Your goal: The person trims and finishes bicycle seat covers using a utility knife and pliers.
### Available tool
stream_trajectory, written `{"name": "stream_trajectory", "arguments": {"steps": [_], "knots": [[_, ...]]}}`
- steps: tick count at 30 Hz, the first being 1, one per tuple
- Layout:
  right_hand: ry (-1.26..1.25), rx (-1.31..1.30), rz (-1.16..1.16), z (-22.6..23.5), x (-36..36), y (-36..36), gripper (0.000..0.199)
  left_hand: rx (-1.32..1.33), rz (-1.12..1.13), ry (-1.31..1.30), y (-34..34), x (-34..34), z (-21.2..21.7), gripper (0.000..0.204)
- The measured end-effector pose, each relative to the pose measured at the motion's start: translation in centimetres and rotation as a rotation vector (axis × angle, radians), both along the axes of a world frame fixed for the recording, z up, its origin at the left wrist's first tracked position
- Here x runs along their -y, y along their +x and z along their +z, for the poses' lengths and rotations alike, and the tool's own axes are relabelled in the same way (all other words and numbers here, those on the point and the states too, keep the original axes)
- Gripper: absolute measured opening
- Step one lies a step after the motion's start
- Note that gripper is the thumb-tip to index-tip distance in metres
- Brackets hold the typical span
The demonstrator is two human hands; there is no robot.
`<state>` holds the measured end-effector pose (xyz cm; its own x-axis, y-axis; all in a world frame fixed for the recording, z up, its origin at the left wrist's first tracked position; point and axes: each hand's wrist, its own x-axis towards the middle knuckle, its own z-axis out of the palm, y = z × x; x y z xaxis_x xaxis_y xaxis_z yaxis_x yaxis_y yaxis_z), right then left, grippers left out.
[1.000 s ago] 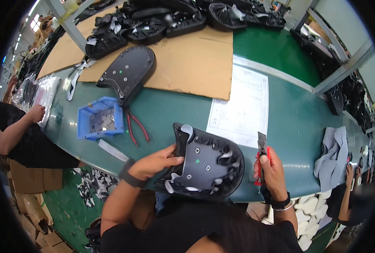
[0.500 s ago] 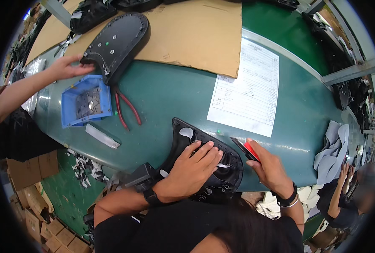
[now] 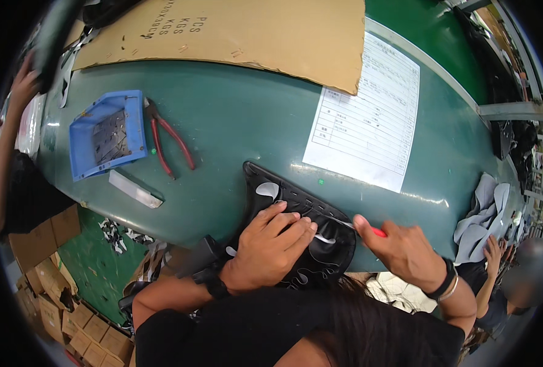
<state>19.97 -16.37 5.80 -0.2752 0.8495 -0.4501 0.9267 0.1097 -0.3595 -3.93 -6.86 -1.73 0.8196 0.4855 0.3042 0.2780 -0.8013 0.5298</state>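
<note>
A black upholstered panel (image 3: pixel 262 208) lies near the table's front edge. A row of staples runs along its far rim, and white patches and loose white thread show on its face. My left hand (image 3: pixel 275 248) rests flat on the panel, fingers stretched out, pressing over its middle. My right hand (image 3: pixel 399 248) is closed round a red-handled utility knife (image 3: pixel 379 232). The knife's thin blade points left and meets or nearly touches the panel's far right corner. Most of the handle is hidden in my fist.
Left on the green table (image 3: pixel 222 122) are a blue bin (image 3: pixel 79 147) of flat metal pieces, red-handled pliers (image 3: pixel 172 137) and a pale strip (image 3: pixel 134 189). Cardboard (image 3: pixel 253 37) and a printed sheet (image 3: pixel 360 128) lie farther back. Grey cloth (image 3: pixel 480 217) is at right. A co-worker's hand (image 3: pixel 24 85) is far left.
My right hand has brought the knife in to the panel's right corner; my left hand stays on the panel. The co-worker has lifted a black panel away to the upper left.
</note>
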Motion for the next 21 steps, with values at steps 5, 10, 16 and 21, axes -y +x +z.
{"name": "stream_trajectory", "arguments": {"steps": [5, 10, 16, 21], "knots": [[-0.026, -0.034, -0.334, 0.1, 6.4, -2.0, 0.06, -0.076, -0.058, -0.02, 1.4, -0.9, 1.8, 0.036], [0.035, -0.004, -0.388, 0.0, 6.4, -2.7, 0.059, -0.14, -0.188, 0.049, 4.9, -1.6, 1.1, 0.026], [0.161, -0.226, -0.473, -0.6, 5.9, -1.7, 0.059, 0.029, -0.449, -0.316, 4.1, -2.9, 0.1, 0.031], [0.015, -0.066, -0.335, -0.6, 5.1, -2.5, 0.064, 0.025, -0.55, -0.496, 4.1, -4.8, 0.6, 0.03]]}}
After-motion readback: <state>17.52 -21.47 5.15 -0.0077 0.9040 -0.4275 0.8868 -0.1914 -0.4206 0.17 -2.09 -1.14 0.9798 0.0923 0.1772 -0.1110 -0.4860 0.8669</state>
